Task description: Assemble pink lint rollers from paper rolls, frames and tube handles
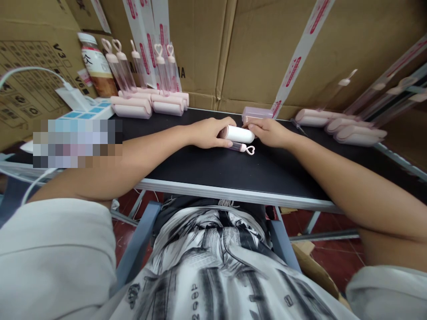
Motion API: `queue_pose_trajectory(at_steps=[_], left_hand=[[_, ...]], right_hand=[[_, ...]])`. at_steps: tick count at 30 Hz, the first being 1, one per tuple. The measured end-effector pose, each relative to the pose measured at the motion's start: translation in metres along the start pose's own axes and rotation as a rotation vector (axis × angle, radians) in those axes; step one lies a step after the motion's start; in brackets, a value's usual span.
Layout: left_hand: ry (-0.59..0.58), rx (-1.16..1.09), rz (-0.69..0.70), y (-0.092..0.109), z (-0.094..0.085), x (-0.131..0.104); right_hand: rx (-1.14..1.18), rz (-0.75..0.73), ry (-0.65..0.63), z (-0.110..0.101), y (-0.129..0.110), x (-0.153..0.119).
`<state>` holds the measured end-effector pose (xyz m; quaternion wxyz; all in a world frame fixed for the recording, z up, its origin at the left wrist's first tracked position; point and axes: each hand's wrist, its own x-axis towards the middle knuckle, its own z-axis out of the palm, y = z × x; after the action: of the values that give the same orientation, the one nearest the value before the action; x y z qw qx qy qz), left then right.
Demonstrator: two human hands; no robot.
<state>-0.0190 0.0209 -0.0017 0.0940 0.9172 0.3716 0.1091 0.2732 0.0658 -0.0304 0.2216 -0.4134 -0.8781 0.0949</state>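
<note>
Both the left hand [208, 132] and right hand [269, 132] clasp a white roller [237, 134] lying crosswise, long axis left-right.

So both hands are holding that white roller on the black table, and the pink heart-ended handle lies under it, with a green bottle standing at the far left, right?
Nearly: the head view shows the bottle is brown with a white cap, not green. Everything else stands.

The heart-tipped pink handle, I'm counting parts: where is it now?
In the head view it lies on the black table at centre, just under the white roller held between both hands, heart-tipped pink handle pointing right.
</note>
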Motion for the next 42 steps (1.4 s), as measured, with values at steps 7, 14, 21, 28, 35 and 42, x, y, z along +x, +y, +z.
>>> queue_pose_trajectory(at_steps=[7, 14, 21, 28, 35, 42], left_hand=[[-0.003, 0.014, -0.011, 0.0017, -0.0012, 0.0002], [0.018, 0.005, 0.002, -0.0028, 0.0028, 0.0018], [0.008, -0.003, -0.008, -0.0013, 0.0016, 0.0017], [-0.003, 0.019, -0.007, -0.0007, 0.0003, 0.0016], [-0.008, 0.020, -0.017, 0.0025, -0.0010, 0.0012], [-0.004, -0.015, -0.028, 0.0031, -0.0012, 0.0014]], right_hand=[[-0.019, -0.002, -0.006, -0.0005, 0.0011, 0.0004], [-0.022, 0.000, -0.008, -0.0005, 0.0016, 0.0007], [-0.015, -0.012, -0.003, 0.0000, 0.0031, 0.0003], [0.005, -0.026, -0.011, -0.0007, 0.0021, 0.0000], [-0.007, 0.000, -0.016, -0.0017, 0.0016, -0.0002], [-0.012, -0.006, -0.007, -0.0017, 0.0034, -0.0004]])
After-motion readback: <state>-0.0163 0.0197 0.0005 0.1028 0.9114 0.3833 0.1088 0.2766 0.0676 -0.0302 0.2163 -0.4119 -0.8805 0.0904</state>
